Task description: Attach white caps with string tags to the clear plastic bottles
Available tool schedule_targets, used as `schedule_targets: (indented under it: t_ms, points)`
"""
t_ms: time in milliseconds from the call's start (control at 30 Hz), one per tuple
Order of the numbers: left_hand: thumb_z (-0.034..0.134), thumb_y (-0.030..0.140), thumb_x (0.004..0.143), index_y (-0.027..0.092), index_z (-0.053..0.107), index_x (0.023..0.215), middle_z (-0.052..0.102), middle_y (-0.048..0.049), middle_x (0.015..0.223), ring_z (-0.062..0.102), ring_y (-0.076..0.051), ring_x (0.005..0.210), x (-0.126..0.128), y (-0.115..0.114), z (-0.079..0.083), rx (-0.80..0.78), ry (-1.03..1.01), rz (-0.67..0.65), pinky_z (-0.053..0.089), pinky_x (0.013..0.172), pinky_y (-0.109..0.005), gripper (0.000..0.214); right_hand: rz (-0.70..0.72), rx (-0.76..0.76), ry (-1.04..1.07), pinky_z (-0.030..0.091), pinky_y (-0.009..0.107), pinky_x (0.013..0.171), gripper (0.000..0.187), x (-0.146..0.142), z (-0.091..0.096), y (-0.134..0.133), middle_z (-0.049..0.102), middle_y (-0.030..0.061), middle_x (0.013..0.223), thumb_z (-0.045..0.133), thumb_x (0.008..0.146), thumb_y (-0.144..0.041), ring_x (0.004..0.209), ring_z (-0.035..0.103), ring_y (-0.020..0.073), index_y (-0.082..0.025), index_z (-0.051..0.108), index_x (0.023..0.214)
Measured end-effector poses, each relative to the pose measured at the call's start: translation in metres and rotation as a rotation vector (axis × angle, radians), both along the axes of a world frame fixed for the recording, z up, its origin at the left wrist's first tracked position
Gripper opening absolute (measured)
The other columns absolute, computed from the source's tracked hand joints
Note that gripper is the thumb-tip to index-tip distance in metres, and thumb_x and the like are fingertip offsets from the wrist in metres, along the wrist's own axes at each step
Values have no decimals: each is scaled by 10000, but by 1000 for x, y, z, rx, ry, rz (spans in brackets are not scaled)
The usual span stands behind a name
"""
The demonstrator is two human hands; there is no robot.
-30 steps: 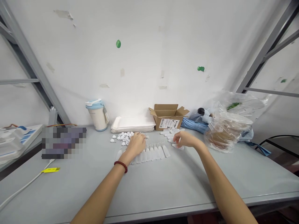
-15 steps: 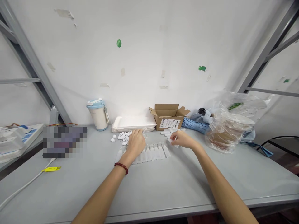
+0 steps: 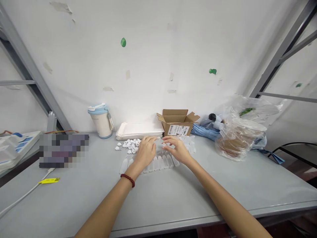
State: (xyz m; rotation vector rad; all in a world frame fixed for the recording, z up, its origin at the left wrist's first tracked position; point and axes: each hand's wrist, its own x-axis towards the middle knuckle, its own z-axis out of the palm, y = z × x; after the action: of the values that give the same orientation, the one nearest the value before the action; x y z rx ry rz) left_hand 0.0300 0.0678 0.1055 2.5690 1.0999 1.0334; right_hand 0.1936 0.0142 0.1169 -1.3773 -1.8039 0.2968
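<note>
Grey table (image 3: pixel 153 205) runs across the lower frame, front edge at the bottom. Cardboard box (image 3: pixel 178 123) sits center, flaps up, beside a white stack (image 3: pixel 138 130).

Left hand (image 3: pixel 146 150) at center: fingertips pinched on a small clear piece (image 3: pixel 158 138). Piece pokes out to the right of the tips; rest hidden by the fingers, too small for shape or axis.

Right hand (image 3: pixel 178 149) just right of it: thumb and fingers closed around a small whitish piece (image 3: pixel 163 144). Only the end facing the left hand shows; length hidden. Hands near each other, fingertips apart.

Row of clear tubes (image 3: pixel 160 162) lies below both hands, center frame. Long axes run up-down, slightly fanned, upper ends leaning inward. Thin pale loops at the upper ends. Left hand and wrist cover some of the row's left half.

Loose clear pieces (image 3: pixel 191 144) lie right of the right hand, partly behind it; directions hard to make out.

White caps (image 3: pixel 131 144) piled just left of the left hand, pointing various ways.
</note>
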Motion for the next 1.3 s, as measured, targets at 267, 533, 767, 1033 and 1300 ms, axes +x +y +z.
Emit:
schedule_targets:
  t_ms: [267, 533, 767, 1033, 1300]
  points:
    - [382, 77, 819, 142, 558, 1137, 584, -81, 1163, 458, -225, 1105, 5, -6, -1, 64, -7, -98, 400, 954, -389, 369, -48, 52, 98, 425, 331, 896, 145, -4, -5, 7, 645, 69, 1094, 589, 779, -232, 1035, 574, 202, -213, 675, 894]
    - [408, 108, 825, 143, 559, 1137, 586, -81, 1170, 453, -232, 1109, 6, -7, 0, 42, 24, -66, 398, 941, -391, 349, -113, 102, 64, 426, 317, 864, 136, 2, -5, 16, 684, 58, 955, 571, 775, -236, 921, 605, 202, -201, 672, 860]
    - [448, 171, 845, 146, 574, 1116, 600, -94, 1137, 467, -253, 1098, 4, -2, -1, 23, 15, -45, 405, 916, -418, 299, -99, 66, 249, 445, 317, 760, 117, 3, 7, 16, 689, 41, 823, 607, 716, -283, 783, 603, 189, -184, 662, 746]
    - [474, 138, 818, 156, 642, 991, 659, -89, 1027, 538, -230, 1022, 6, 1, -3, -36, -158, 4, 432, 882, -381, 242, 44, -49, 192, 442, 316, 742, 71, 3, 3, 15, 635, 76, 1106, 640, 699, -230, 986, 584, 221, -201, 697, 732]
    - [466, 249, 839, 182, 693, 802, 704, -47, 858, 584, -214, 867, 3, 2, 4, -228, -266, 17, 435, 770, -322, 239, 71, -43, 178, 439, 306, 740, 82, -5, 2, 13, 672, 66, 1000, 619, 727, -203, 961, 597, 210, -199, 689, 770]
